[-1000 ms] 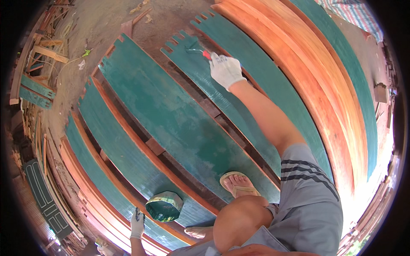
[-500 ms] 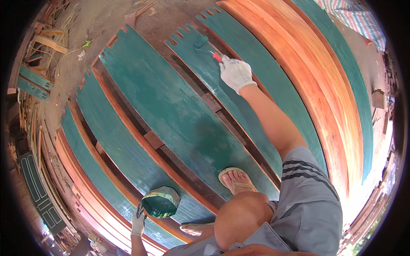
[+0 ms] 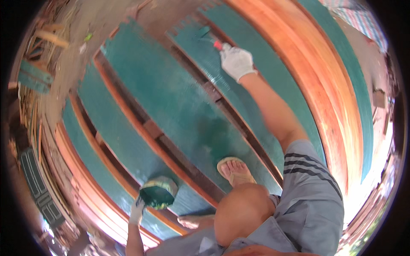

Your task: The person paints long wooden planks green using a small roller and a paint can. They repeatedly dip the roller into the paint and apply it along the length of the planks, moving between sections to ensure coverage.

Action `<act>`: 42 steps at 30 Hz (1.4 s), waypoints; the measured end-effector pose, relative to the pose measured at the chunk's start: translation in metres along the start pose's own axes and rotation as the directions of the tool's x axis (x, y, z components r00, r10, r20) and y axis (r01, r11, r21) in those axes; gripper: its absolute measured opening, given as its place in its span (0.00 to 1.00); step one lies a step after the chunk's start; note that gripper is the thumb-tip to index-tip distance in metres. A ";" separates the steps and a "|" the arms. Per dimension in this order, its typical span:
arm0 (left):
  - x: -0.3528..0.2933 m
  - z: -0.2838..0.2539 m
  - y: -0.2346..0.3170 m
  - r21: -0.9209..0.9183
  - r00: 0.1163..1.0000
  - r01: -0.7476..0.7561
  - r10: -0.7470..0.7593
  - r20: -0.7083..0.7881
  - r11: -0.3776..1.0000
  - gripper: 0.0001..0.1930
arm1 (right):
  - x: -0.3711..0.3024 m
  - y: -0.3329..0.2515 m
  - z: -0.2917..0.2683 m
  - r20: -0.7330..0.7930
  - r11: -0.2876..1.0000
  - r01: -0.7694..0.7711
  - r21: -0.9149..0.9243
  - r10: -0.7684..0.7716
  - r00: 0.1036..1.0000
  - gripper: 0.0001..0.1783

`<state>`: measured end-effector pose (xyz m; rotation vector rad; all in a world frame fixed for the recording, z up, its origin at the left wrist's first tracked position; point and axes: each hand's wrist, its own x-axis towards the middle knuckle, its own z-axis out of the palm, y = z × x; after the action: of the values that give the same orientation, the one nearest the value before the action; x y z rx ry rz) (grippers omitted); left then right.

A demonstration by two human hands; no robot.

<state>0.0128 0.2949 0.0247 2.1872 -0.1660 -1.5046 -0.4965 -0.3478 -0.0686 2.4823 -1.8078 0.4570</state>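
Note:
My right hand (image 3: 237,63), in a white work glove, is closed around the red handle (image 3: 218,45) of a small paint roller. The roller head (image 3: 203,32), coated in green, lies against the far part of a green-painted board (image 3: 192,42) with a notched end. A wet, shiny streak runs along that board below the roller. At the lower left, my gloved left hand (image 3: 137,210) grips the rim of a paint tub (image 3: 171,186) with many-sided walls. Dark green paint sits inside it. The picture is somewhat blurred by motion.
More green boards (image 3: 166,94) lie side by side with dark gaps between them. My sandalled foot (image 3: 235,170) rests on one. Orange-brown bare planks (image 3: 307,64) stand to the right. Scrap wood (image 3: 51,37) lies far left, near a dark panelled door (image 3: 40,187); striped sheeting (image 3: 363,25) is far right.
The whole view has shifted slightly, so boards, tub and feet appear higher. My right hand and the roller have moved only a little along the board. My left hand stays at the tub.

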 end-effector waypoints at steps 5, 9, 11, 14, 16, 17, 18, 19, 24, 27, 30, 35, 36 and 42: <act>0.003 0.007 0.018 0.008 1.000 -0.027 0.027 0.011 1.000 0.25 | -0.062 0.002 -0.025 0.136 0.996 -0.046 0.074 0.035 0.990 0.16; 0.011 0.019 0.013 -0.029 1.000 -0.022 0.022 0.001 0.999 0.24 | -0.135 0.014 -0.062 0.322 0.992 -0.124 -0.001 0.118 0.939 0.17; 0.008 0.019 0.013 -0.018 1.000 -0.002 0.002 0.004 1.000 0.25 | -0.150 0.016 -0.077 0.346 0.990 -0.138 0.000 0.130 0.929 0.18; 0.028 0.013 0.003 0.006 0.999 -0.028 0.028 0.028 1.000 0.24 | -0.156 0.026 -0.083 0.255 0.992 -0.124 -0.004 0.121 0.959 0.18; 0.029 0.011 0.006 -0.023 0.998 0.062 -0.062 -0.006 0.998 0.24 | -0.137 0.024 -0.071 0.184 0.994 -0.110 0.028 0.103 0.978 0.18; 0.034 0.014 0.007 -0.050 0.998 0.064 -0.063 0.017 0.997 0.25 | -0.124 0.023 -0.066 0.145 0.994 -0.101 0.038 0.094 0.985 0.18; 0.033 0.008 0.001 -0.078 0.998 0.066 -0.065 0.020 0.995 0.27 | -0.106 0.012 -0.060 0.146 0.992 -0.107 0.069 0.096 0.985 0.17; 0.033 0.006 0.003 -0.102 0.997 0.067 -0.064 0.035 0.993 0.29 | -0.090 0.006 -0.058 0.134 0.993 -0.091 0.071 0.081 0.988 0.16; 0.035 0.014 0.015 -0.171 0.996 0.039 -0.024 0.089 0.985 0.25 | -0.022 -0.018 -0.039 0.057 0.994 -0.047 0.097 0.042 0.998 0.15; 0.038 0.020 0.017 -0.178 0.996 0.037 -0.022 0.084 0.983 0.26 | 0.001 -0.020 -0.025 0.129 0.992 -0.102 0.077 0.092 0.987 0.18; 0.037 0.017 0.013 -0.200 0.996 0.032 -0.014 0.090 0.979 0.26 | -0.009 -0.020 -0.026 0.212 0.987 -0.147 0.071 0.129 0.969 0.17; 0.042 0.013 0.003 -0.205 0.999 0.022 -0.014 0.041 0.979 0.27 | -0.087 -0.002 -0.042 0.239 0.982 -0.158 0.106 0.129 0.962 0.16; 0.042 0.016 0.006 -0.197 0.999 0.022 -0.015 0.035 0.980 0.26 | -0.105 0.002 -0.052 0.288 0.982 -0.175 0.075 0.146 0.947 0.16; 0.040 0.007 0.000 -0.218 1.000 0.022 -0.023 -0.001 0.976 0.27 | -0.136 0.015 -0.078 0.290 0.987 -0.156 0.046 0.136 0.947 0.17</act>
<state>0.0218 0.2786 -0.0109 2.0230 0.0247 -1.4573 -0.5656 -0.2110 -0.0311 2.5839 -2.1254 0.1722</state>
